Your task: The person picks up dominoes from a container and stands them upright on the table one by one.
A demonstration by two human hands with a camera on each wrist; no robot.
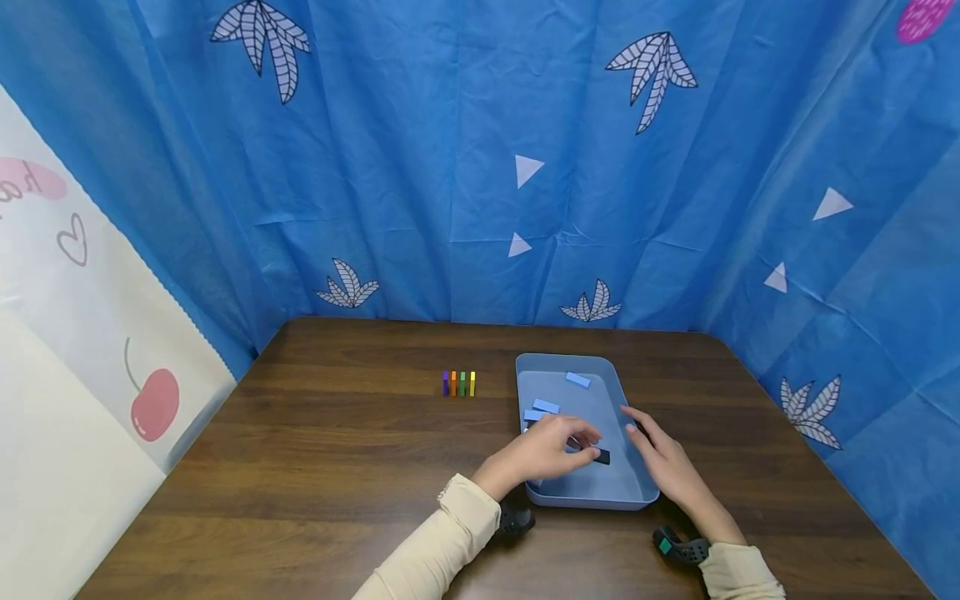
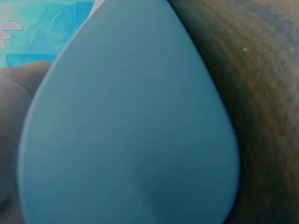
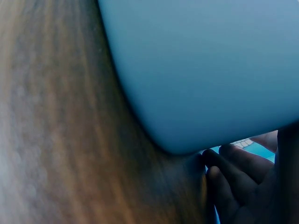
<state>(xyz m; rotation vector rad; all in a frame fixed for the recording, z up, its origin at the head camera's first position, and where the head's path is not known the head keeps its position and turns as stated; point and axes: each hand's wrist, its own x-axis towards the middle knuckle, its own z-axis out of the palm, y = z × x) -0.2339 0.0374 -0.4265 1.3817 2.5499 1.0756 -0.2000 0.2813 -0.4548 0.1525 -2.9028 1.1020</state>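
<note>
A blue tray (image 1: 588,487) sits on the table. My left hand (image 1: 543,452) reaches over its left wall with bent fingers. By the thumb tip is a small black block (image 1: 603,457); whether the hand grips it or only touches it is hidden. Light-blue blocks lie in the tray, one at the far end (image 1: 577,380) and others near the left wall (image 1: 546,407). My right hand (image 1: 667,467) rests along the tray's right wall, fingers extended. In both wrist views, the tray's outer wall (image 2: 131,116) (image 3: 196,79) fills much of the picture and hides its inside.
Left of the tray, a short row of small coloured blocks (image 1: 459,383), purple, orange, green and yellow, stands on the brown wooden table (image 1: 337,450). A blue curtain (image 1: 450,167) hangs behind the table and on the right. White patterned cloth (image 1: 82,292) is on the left.
</note>
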